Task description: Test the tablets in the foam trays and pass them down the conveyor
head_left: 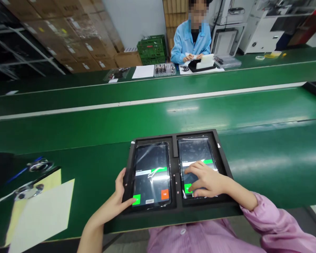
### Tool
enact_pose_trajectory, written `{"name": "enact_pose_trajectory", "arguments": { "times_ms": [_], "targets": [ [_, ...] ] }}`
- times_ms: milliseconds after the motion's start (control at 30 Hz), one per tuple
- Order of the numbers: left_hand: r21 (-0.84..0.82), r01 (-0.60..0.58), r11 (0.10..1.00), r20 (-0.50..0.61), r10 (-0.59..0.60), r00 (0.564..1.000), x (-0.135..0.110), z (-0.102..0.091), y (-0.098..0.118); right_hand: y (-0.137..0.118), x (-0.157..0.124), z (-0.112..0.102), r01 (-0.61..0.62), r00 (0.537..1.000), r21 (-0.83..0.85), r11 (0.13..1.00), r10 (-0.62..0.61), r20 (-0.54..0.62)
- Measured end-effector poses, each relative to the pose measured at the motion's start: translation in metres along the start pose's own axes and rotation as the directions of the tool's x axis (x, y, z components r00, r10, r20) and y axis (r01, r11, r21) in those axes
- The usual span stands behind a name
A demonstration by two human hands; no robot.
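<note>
Head view looked down on the person's two bare hands [202, 179] working over a black fixture tray [173, 140] that lay on a green conveyor belt [265, 168], with a tablet in clear film [152, 175] in its left bay and a second filmed tablet [197, 154] in its right bay. The left hand [110, 200] sat at the tray's left rim, its thumb [120, 179] raised against the rim and its forefinger [130, 201] stretched to the green on-screen button [136, 199] of the left tablet; I could not tell whether that hand gripped the rim. An orange Fail button [164, 194] lay further right on that screen. The right hand lay over the right tablet, its fingers [192, 168] spread and curved, one fingertip at that screen's green button [188, 188]. A pink sleeve [276, 225] covered the right forearm's upper end. A sheet of white paper [42, 214] lay left of the tray. Across the belts, a co-worker in a blue smock [186, 40] handled white sheets [206, 61] beside a tray of small parts [164, 69], with cardboard cartons [76, 38] and a green crate [151, 51] behind.
</note>
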State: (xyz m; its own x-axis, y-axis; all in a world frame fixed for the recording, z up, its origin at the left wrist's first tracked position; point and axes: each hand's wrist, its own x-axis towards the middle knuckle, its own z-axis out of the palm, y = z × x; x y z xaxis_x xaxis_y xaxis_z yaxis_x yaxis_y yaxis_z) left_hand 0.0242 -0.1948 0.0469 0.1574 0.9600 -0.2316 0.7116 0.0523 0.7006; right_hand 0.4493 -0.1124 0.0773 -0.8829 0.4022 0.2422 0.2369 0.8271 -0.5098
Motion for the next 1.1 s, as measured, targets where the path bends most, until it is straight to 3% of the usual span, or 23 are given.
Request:
{"name": "enact_pose_trajectory", "arguments": {
  "times_ms": [133, 200, 267, 333, 400, 433, 467, 533, 600, 633, 667, 800, 1100],
  "targets": [
    [0.097, 0.012, 0.995, 0.035, -0.015, 0.999, 0.019, -0.006, 0.005, 0.002, 0.001, 0.002, 0.000, 1.000, 0.026, 1.000, 0.000, 0.006],
    [0.234, 0.044, 0.971, -0.048, -0.034, 0.998, 0.038, -0.007, 0.021, 0.001, 0.002, 0.002, -0.018, 0.999, 0.006, 1.000, 0.018, 0.037],
    [0.353, 0.023, 0.935, -0.126, 0.023, 0.992, 0.063, -0.006, 0.047, 0.002, 0.002, 0.000, -0.026, 0.998, -0.025, 0.999, 0.028, 0.049],
    [0.428, -0.118, 0.896, -0.078, 0.167, 0.983, 0.092, -0.004, 0.076, 0.006, 0.000, -0.004, -0.042, 0.999, -0.068, 0.997, 0.042, -0.007],
    [0.457, -0.301, 0.837, 0.077, 0.300, 0.951, 0.120, -0.001, 0.101, 0.015, -0.006, -0.011, -0.145, 0.980, -0.123, 0.982, 0.126, -0.157],
    [0.460, -0.363, 0.811, 0.139, 0.338, 0.931, 0.132, 0.001, 0.110, 0.022, -0.010, -0.015, -0.251, 0.942, -0.147, 0.957, 0.207, -0.263],
    [0.467, -0.400, 0.789, 0.171, 0.363, 0.916, 0.143, 0.004, 0.117, 0.029, -0.013, -0.017, -0.385, 0.873, -0.158, 0.909, 0.303, -0.381],
    [0.500, -0.416, 0.760, 0.157, 0.393, 0.906, 0.157, 0.011, 0.122, 0.045, -0.019, -0.018, -0.660, 0.646, -0.121, 0.742, 0.477, -0.597],
    [0.542, -0.424, 0.726, 0.123, 0.431, 0.894, 0.164, 0.018, 0.121, 0.059, -0.023, -0.014, -0.833, 0.433, -0.064, 0.550, 0.575, -0.694],
    [0.560, -0.433, 0.706, 0.120, 0.447, 0.886, 0.164, 0.021, 0.120, 0.064, -0.023, -0.011, -0.877, 0.379, -0.060, 0.478, 0.607, -0.698],
    [0.575, -0.442, 0.688, 0.128, 0.459, 0.879, 0.164, 0.023, 0.118, 0.068, -0.023, -0.008, -0.901, 0.357, -0.075, 0.427, 0.634, -0.686],
    [0.623, -0.429, 0.654, 0.151, 0.437, 0.886, 0.160, 0.029, 0.118, 0.072, -0.021, 0.000, -0.916, 0.380, -0.157, 0.368, 0.676, -0.632],
    [0.644, -0.367, 0.671, 0.042, 0.447, 0.893, 0.157, 0.038, 0.129, 0.073, -0.025, -0.001, -0.910, 0.393, -0.151, 0.385, 0.689, -0.609]
  ]
}}
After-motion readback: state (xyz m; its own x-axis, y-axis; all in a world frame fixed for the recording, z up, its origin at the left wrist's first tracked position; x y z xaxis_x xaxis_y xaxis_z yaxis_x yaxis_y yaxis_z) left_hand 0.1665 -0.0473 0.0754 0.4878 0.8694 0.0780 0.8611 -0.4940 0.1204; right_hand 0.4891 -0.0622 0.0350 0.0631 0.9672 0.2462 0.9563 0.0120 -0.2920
